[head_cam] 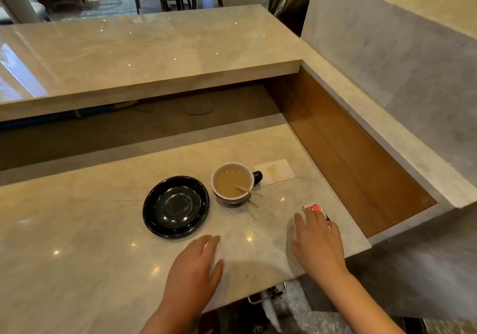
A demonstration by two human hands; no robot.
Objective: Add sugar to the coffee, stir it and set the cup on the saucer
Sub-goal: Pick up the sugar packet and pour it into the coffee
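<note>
The cup (233,182) of milky coffee stands on the counter (77,217) near the middle of the view, its dark handle pointing to 3 o'clock and a wooden stirrer (248,190) leaning in it, the free end poking over the rim toward 4 o'clock. Just beside it, at its 9 o'clock and not touching, lies the black saucer (176,206), with nothing on it. At the cup's 5 o'clock a red-and-white sugar packet (315,209) rests on the counter, and the right hand (318,246) lies over its near end, fingers spread and flat, not yet pinching it. The left hand (193,269) rests at 6 o'clock, fingers loosely extended and holding nothing.

The sugar step appears to be just starting. The next move likely calls for pinching the packet, tearing it with both hands and tipping it over the cup.

A white card (274,171) lies at the cup's 2 o'clock, touching nothing. Nothing blocks the way; only the stirrer's overhanging end could be knocked.
</note>
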